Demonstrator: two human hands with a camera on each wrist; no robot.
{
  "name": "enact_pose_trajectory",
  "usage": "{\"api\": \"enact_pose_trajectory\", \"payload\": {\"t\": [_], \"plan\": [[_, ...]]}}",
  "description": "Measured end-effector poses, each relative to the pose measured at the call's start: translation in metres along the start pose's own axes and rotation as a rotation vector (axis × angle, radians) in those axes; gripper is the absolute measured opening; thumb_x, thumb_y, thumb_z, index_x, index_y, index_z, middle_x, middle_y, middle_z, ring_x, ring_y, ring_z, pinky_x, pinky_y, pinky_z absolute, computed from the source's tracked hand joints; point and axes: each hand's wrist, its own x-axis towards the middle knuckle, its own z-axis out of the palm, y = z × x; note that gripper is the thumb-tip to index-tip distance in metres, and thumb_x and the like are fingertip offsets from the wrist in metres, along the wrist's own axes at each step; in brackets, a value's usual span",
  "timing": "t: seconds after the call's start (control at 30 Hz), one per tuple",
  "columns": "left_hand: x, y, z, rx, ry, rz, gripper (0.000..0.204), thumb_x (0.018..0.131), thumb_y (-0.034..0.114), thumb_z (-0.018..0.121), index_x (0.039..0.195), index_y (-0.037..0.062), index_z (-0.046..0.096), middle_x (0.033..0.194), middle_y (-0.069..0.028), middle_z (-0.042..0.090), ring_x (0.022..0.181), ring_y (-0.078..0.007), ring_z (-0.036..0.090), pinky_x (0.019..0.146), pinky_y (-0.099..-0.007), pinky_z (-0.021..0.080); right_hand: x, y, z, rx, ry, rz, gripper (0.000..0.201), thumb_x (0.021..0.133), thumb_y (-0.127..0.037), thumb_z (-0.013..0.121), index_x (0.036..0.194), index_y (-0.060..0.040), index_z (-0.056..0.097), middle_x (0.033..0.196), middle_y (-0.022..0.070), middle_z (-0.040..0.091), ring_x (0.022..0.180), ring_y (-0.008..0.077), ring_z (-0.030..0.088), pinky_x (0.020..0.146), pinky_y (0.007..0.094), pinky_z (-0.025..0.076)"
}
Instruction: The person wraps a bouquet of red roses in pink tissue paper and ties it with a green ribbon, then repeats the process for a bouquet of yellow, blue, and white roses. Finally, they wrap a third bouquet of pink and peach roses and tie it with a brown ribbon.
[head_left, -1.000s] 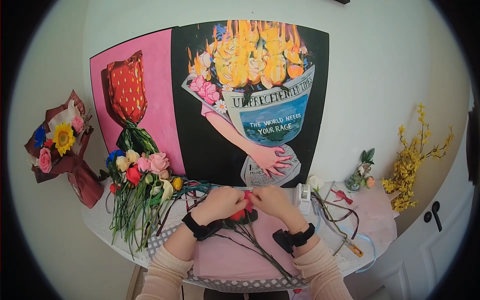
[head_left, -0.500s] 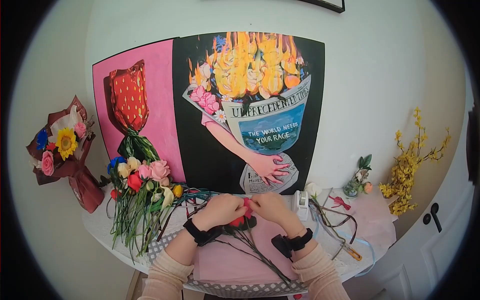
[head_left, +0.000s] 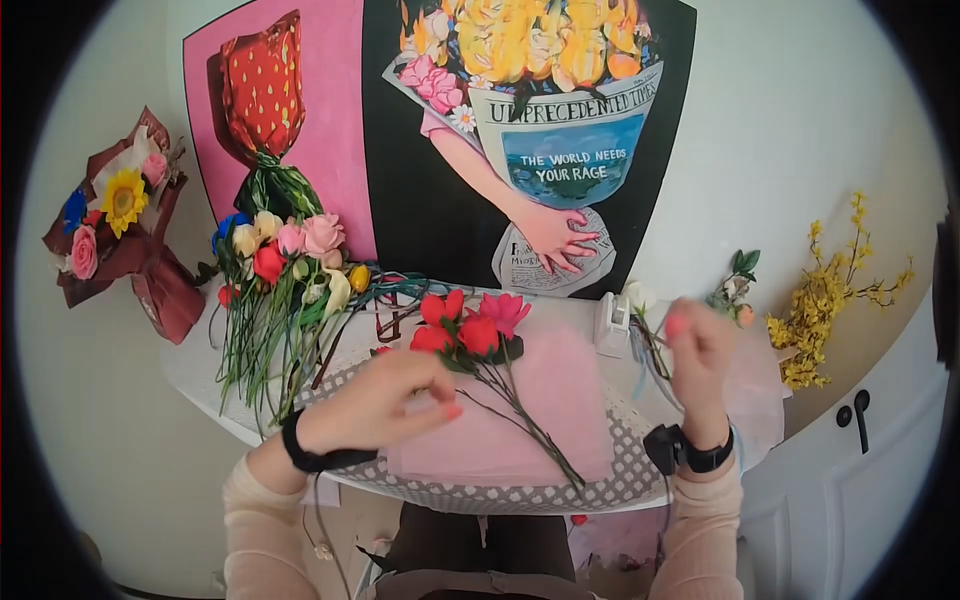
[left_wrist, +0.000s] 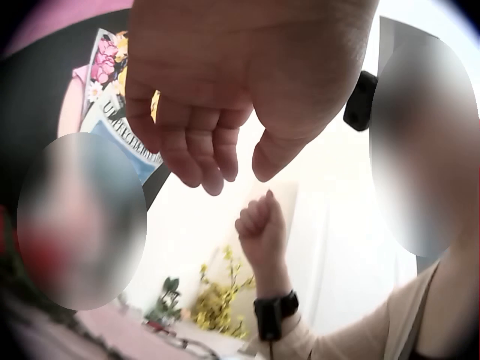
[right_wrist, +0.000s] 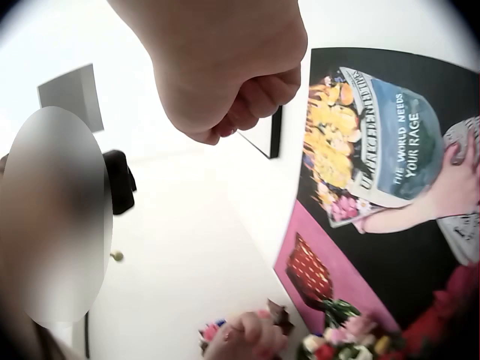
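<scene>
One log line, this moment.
left hand: empty, fingers loose | right hand: fingers curled | red and pink flowers: stems across pale pink sheet

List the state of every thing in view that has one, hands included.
Left hand: open, fingers loosely bent, holding nothing
Right hand: shut, fingers curled, nothing visible in it
Red flowers: unwrapped, lying on pink sheets
Pink sheets: spread flat
Mixed flowers: unwrapped, heaped
Sunflower bouquet: wrapped
Tape dispenser: upright
Yellow branches: upright
Door: can't tell if shut
</scene>
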Motion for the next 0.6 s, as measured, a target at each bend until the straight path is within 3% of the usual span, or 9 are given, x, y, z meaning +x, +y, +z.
{"api": "enact_pose_trajectory", "payload": {"t": [0.1,0.17,0.2,0.27,0.3,0.37,0.47,0.6], "plan": [[-0.043,-0.022,0.022,0.081,-0.064,-0.022,0.019,0.075,0.019,0.065,0.084,0.0053,0.054,0.082,-0.0074,0.056,0.077,-0.0247,0.056,0.068,-0.0339,0.043,-0.019,0.001,0.015,-0.139,-0.431,0.247,0.013,0.078,-0.011,0.061,0.07,-0.0024,0.057,0.06,0.0082,0.051,0.051,0.0162,0.048,0.048,0.0275,0.038],[-0.06,-0.032,0.033,0.145,-0.145,-0.137,0.029,0.074,0.023,0.065,0.092,0.0053,0.053,0.095,-0.0092,0.054,0.089,-0.0267,0.054,0.075,-0.0357,0.043,-0.039,0.019,0.032,-0.176,-0.659,0.314,0.021,0.079,-0.024,0.062,0.081,-0.0032,0.059,0.073,0.0118,0.057,0.062,0.0236,0.057,0.057,0.0326,0.045],[-0.063,-0.033,0.037,0.144,-0.146,-0.133,0.029,0.074,0.023,0.065,0.092,0.0053,0.053,0.095,-0.0092,0.054,0.089,-0.0267,0.054,0.075,-0.0357,0.043,-0.05,0.027,0.041,-0.179,-0.657,0.315,0.021,0.079,-0.024,0.062,0.081,-0.0032,0.059,0.073,0.0118,0.057,0.062,0.0236,0.057,0.057,0.0326,0.045],[-0.069,-0.033,0.042,0.272,-0.129,-0.063,0.037,0.073,0.027,0.065,0.1,0.0055,0.052,0.106,-0.0098,0.052,0.099,-0.0273,0.051,0.083,-0.0366,0.04,-0.068,0.037,0.059,-0.287,-0.86,0.306,0.035,0.078,-0.035,0.06,0.092,-0.0029,0.057,0.084,0.0146,0.059,0.075,0.0298,0.059,0.064,0.0379,0.047],[-0.071,-0.033,0.043,0.272,-0.133,-0.069,0.037,0.073,0.027,0.065,0.1,0.0055,0.052,0.106,-0.0098,0.052,0.099,-0.0273,0.051,0.083,-0.0366,0.04,-0.071,0.035,0.067,-0.28,-0.862,0.308,0.035,0.078,-0.035,0.06,0.092,-0.0029,0.057,0.084,0.0146,0.059,0.075,0.0298,0.059,0.064,0.0379,0.047],[-0.073,-0.033,0.045,0.329,-0.213,-0.037,0.045,0.071,0.028,0.068,0.105,0.0052,0.051,0.115,-0.0103,0.049,0.106,-0.0268,0.048,0.089,-0.0382,0.037,-0.076,0.032,0.083,-0.368,-1.035,0.325,0.046,0.078,-0.038,0.058,0.104,-0.0008,0.052,0.088,0.0167,0.059,0.081,0.0331,0.058,0.068,0.041,0.047],[-0.077,-0.038,0.044,0.303,-0.254,-0.028,0.047,0.071,0.029,0.069,0.107,0.0048,0.051,0.117,-0.0104,0.049,0.108,-0.0266,0.047,0.091,-0.0383,0.036,-0.087,0.034,0.098,-0.45,-0.967,0.268,0.053,0.078,-0.035,0.058,0.115,0.0001,0.044,0.088,0.0187,0.059,0.083,0.0341,0.058,0.069,0.0414,0.047],[-0.082,-0.044,0.038,0.275,-0.214,-0.028,0.027,0.073,0.023,0.067,0.093,0.0076,0.06,0.102,-0.0047,0.059,0.097,-0.0223,0.054,0.085,-0.0346,0.041,-0.09,0.032,0.098,-0.442,-0.954,0.31,0.06,0.079,-0.035,0.057,0.123,-0.0001,0.037,0.089,0.0203,0.058,0.085,0.0341,0.057,0.07,0.0414,0.047]]}}
